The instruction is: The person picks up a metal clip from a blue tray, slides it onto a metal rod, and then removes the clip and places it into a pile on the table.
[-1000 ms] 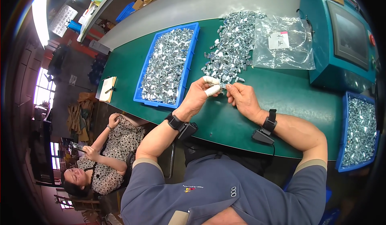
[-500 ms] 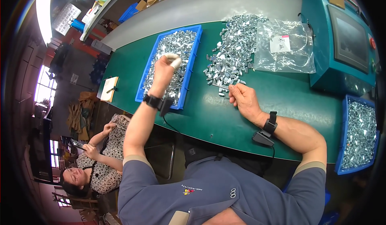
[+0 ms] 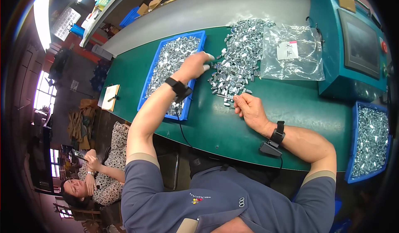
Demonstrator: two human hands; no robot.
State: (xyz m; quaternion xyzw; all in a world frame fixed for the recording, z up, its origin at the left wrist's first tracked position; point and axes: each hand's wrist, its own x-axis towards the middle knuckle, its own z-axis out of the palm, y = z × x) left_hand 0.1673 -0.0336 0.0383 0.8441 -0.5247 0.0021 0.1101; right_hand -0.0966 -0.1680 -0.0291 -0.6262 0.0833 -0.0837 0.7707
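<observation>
My left hand (image 3: 195, 66), with pale covers on its fingertips, reaches over the right rim of a blue tray (image 3: 185, 106) full of small shiny metal pieces. Its thumb and fingers are apart, close to the left edge of a loose pile of the same metal pieces (image 3: 245, 41) on the green table; nothing shows between them. Pinched in my right hand (image 3: 252, 111) is a thin metal rod (image 3: 225, 96). The rod's tip points left, at the near end of the pile.
Behind the pile's right side lies a clear plastic bag (image 3: 299, 66) with a label. A teal machine (image 3: 332, 75) with a screen stands at the right, near a second blue tray (image 3: 351, 166) of metal pieces. A notebook (image 3: 110, 97) rests at the left; another person (image 3: 109, 179) sits beyond.
My left hand has moved right, from above the middle of the tray to its right rim beside the pile. My right hand keeps its hold on the rod, nearly still.
</observation>
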